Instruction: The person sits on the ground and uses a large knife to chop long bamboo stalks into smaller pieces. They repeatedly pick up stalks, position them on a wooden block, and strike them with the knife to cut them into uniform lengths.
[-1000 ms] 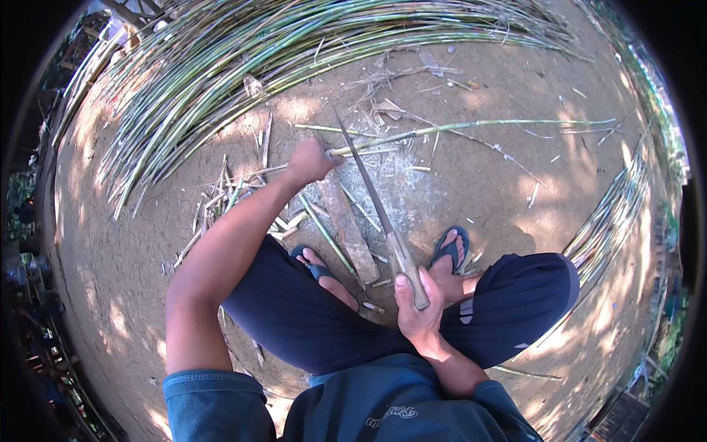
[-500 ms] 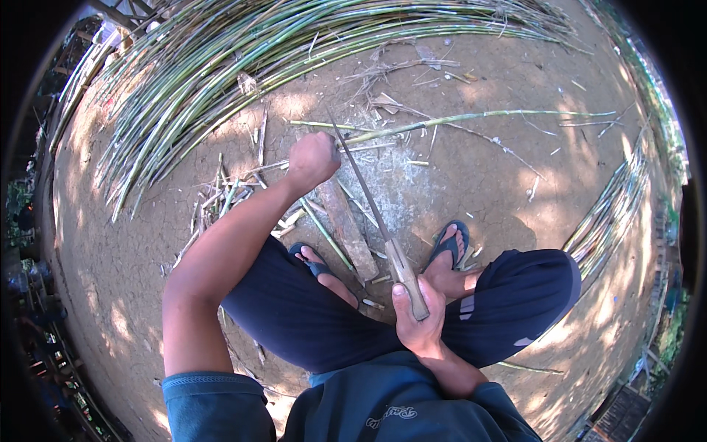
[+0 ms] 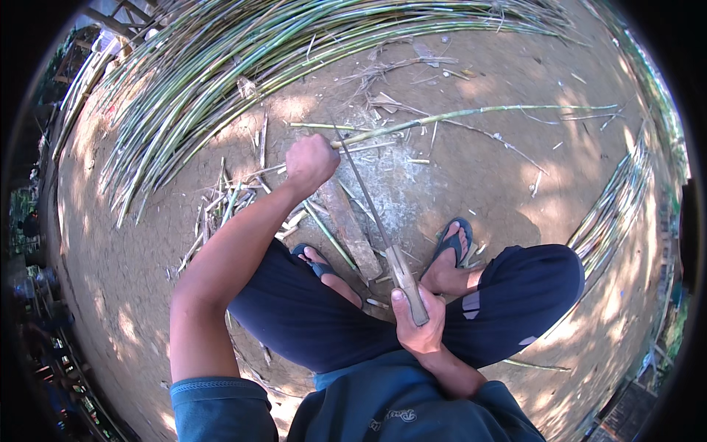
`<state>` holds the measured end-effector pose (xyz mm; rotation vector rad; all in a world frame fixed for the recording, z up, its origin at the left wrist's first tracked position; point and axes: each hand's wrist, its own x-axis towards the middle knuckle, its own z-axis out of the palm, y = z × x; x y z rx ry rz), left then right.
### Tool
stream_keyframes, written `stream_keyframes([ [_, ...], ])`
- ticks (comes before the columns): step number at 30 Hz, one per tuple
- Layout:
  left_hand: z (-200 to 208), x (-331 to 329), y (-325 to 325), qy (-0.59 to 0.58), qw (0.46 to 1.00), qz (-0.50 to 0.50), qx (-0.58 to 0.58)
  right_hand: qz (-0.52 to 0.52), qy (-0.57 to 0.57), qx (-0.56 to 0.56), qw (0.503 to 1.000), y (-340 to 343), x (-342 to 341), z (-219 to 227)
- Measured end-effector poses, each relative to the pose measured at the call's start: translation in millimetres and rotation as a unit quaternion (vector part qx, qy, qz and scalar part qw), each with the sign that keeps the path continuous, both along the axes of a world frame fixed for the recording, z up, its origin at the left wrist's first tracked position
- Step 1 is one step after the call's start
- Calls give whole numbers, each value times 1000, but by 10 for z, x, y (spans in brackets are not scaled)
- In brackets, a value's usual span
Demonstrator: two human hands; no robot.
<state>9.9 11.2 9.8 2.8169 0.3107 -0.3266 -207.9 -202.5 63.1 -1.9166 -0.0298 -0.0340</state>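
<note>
My left hand [image 3: 312, 160] is closed around the near end of a long green bamboo cane [image 3: 449, 116], which stretches away to the right above the ground. My right hand [image 3: 421, 324], low in the middle, grips the wooden handle of a saw [image 3: 373, 208]. The saw's long, narrow blade points up and to the left, its teeth too fine to make out. It crosses the cane just right of my left fist. Whether the blade has cut into the cane cannot be told. A flat wooden plank [image 3: 353, 239] lies below, between my feet.
A big heap of green canes [image 3: 221, 88] spreads across the far left, and a smaller bundle [image 3: 615, 214] lies at the right. Cut offcuts [image 3: 221, 199] litter the ground left of the plank. Pale dust [image 3: 398, 177] covers the soil beyond my sandalled feet [image 3: 453, 247].
The saw has slid slightly back toward my body, its tip now nearer the cane. My left hand keeps its hold on the cane. The whole view has shifted a little.
</note>
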Motion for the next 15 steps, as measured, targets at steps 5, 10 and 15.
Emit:
stream_keyframes([
  [5, -68, -77, -68, 24, 998, -50, -11, -11, 73, -33, 997, 17, 27, -3],
  [10, -55, -88, -81, 25, 999, -37, 8, 13, 38, -5, 999, -36, 11, 7],
  [15, -76, -110, -156, 23, 999, -42, 3, 14, 35, -7, 999, -80, 18, -6],
])
